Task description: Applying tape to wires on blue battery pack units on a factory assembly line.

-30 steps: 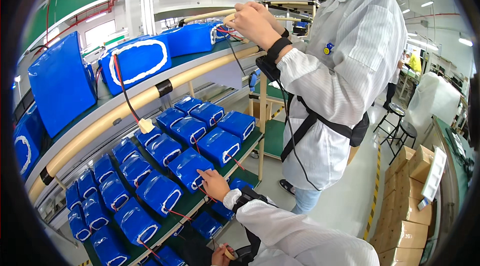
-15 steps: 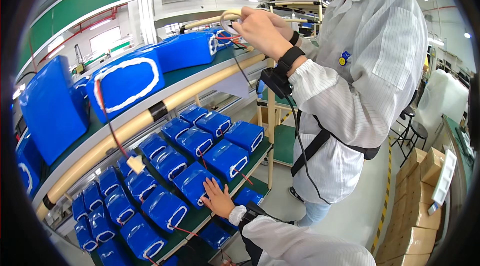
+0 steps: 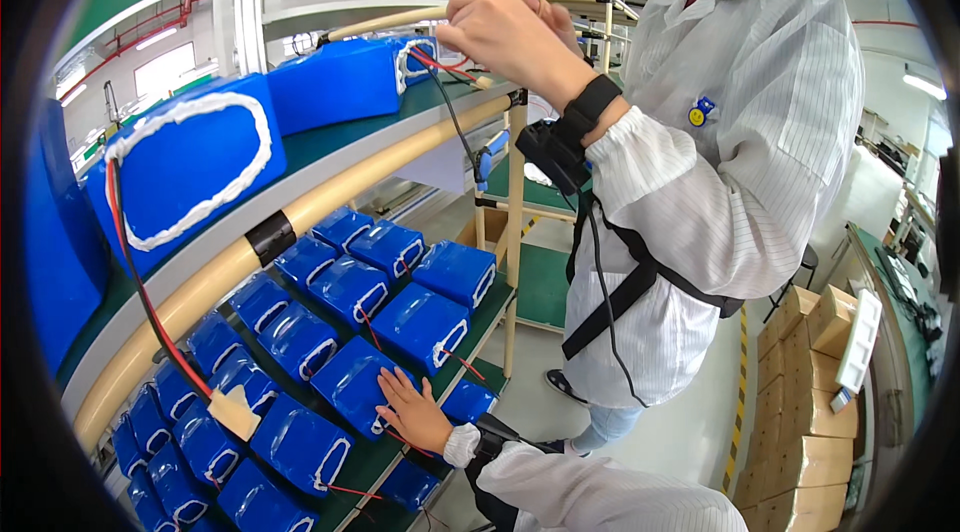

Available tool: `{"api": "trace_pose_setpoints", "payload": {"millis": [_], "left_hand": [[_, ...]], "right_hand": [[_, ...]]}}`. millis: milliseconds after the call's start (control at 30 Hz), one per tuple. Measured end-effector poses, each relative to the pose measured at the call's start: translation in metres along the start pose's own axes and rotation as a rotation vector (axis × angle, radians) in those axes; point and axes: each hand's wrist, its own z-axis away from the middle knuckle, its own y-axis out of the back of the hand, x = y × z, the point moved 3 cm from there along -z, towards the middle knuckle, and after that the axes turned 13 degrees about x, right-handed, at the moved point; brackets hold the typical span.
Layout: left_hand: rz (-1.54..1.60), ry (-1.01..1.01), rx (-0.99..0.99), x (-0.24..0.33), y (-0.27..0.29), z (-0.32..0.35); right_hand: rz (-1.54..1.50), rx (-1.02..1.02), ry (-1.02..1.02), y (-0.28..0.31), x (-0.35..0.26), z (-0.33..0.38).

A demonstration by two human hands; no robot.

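Touching blue pack [image 3: 350, 380]: right hand [image 3: 412, 412] spread, empty; left unseen; packs [image 3: 423, 322] alongside, rail [image 3: 340, 196] above.

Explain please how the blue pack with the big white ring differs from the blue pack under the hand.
The upper pack shows mainly its ringed end; the lower pack shows mostly its top. A red and black cable hangs from the upper pack, while a hand touches the lower pack. Both are blue and boxy.

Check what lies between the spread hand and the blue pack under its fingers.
In the head view, nothing shows between the hand and the blue pack: the fingers appear to rest directly on it, though the contact side is hidden.
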Motion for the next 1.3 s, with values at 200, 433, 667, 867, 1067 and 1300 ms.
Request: {"api": "trace_pose_setpoints", "payload": {"millis": [200,433,667,867,1067,1300], "left_hand": [[0.087,0.008,0.012,-0.007,0.012,-0.01],[-0.358,-0.88,0.348,0.023,0.032,-0.02],[-0.266,-1.034,0.41,0.068,-0.007,0.041],[-0.353,-0.974,0.498,0.073,-0.035,0.069],[-0.366,-0.882,0.484,0.055,-0.024,0.07],[-0.466,-1.074,0.619,0.067,-0.027,0.084]], "right_hand": [[-0.097,0.099,-0.029,0.006,-0.007,0.0],[-0.614,0.12,-0.233,0.005,-0.021,0.063],[-1.417,-0.758,-0.741,-0.04,-0.028,0.197],[-1.65,-0.964,-0.823,-0.039,-0.02,0.239],[-1.642,-1.118,-0.856,-0.023,-0.019,0.241],[-1.316,-1.314,-0.524,-0.026,-0.028,0.218]]}}
